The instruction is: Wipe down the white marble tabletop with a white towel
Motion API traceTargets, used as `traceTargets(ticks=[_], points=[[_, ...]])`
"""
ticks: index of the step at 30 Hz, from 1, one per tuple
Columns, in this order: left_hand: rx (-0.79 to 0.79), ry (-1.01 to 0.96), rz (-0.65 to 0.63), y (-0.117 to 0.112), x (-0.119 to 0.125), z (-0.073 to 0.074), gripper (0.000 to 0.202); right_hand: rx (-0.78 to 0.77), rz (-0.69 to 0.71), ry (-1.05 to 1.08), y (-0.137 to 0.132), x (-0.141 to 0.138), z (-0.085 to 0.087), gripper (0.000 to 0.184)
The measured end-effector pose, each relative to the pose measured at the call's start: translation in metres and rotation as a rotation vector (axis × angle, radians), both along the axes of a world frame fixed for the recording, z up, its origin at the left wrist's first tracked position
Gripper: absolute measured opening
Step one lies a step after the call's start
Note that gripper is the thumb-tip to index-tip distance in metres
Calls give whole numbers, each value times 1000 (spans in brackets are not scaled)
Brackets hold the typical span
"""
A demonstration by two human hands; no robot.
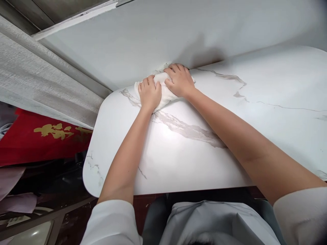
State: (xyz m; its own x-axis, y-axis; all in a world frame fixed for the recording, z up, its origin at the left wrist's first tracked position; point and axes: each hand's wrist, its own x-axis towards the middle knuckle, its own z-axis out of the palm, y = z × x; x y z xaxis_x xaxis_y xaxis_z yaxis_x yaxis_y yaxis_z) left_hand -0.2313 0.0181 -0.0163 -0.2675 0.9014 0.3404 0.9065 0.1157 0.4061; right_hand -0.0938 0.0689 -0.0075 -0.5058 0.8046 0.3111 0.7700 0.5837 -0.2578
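Note:
A white cloth (166, 93), bunched up, lies at the far edge of a white marble-patterned table (117, 136), close to the wall. My left hand (149, 92) presses on its left part, fingers curled over the fabric. On the right part rests my right hand (181, 81), its fingers bent around the cloth toward the wall and its thumb pointing left. Both arms reach forward across the tabletop. The undersides of the fingers are hidden.
A pale wall panel (143, 37) runs along the table's far edge. At the left hangs a light grey curtain-like surface (51, 81). Below it are a red cloth with gold characters (20, 143) and several dark items. The table's rounded left corners face that clutter.

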Motion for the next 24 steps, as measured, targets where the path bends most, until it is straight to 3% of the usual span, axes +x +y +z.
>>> traceTargets(ticks=[5, 11, 19, 24], points=[[44, 24, -12, -21, 15, -3, 35, -36, 42, 50, -19, 17, -3, 53], [-30, 90, -21, -80, 59, 9, 40, -26, 62, 61, -67, 54, -6, 53], [-104, 147, -194, -171, 120, 12, 45, 109, 121, -183, -161, 138, 3, 53], [-84, 146, -328, -206, 159, 10, 47, 149, 100, -198, -204, 186, 10, 43]])
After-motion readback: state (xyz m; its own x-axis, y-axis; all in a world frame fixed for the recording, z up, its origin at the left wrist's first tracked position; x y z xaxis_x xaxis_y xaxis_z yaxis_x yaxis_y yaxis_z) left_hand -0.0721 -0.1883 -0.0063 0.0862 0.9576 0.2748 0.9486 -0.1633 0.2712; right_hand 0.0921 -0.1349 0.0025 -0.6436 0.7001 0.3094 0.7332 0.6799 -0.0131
